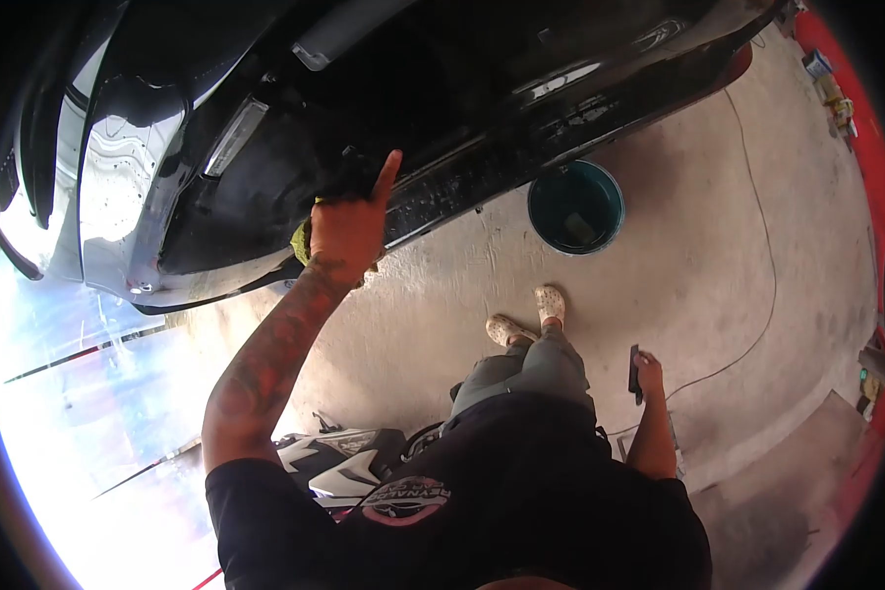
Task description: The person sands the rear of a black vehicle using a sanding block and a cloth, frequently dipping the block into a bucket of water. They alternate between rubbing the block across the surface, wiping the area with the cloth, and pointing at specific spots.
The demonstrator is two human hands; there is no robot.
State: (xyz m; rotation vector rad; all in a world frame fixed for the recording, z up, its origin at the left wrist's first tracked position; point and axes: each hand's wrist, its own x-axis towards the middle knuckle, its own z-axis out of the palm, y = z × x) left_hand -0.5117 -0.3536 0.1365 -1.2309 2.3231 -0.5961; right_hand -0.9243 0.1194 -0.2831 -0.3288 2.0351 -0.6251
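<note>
My left hand (pixel 346 232) is pressed close to the lower side of a black car (pixel 413 98), with one digit stretched out to the upper right. It is closed on a yellow-green wash cloth (pixel 302 240), whose edges show beside the wrist; most of it is hidden under the hand. Low at my right side, my right hand (pixel 650 375) grips a narrow black object (pixel 635 374), held apart from the car. Its kind cannot be made out. A dark teal bucket (pixel 576 208) stands on the floor beside the car, with a pale block-like thing inside it.
A thin cable (pixel 772 265) curves over the concrete floor (pixel 442 265) on the right. Behind me on the left stands a black-and-white motorcycle (pixel 349 457). Small items (pixel 836 103) lie along the red wall (pixel 870 147). My feet in pale clogs (pixel 551 305) are near the bucket.
</note>
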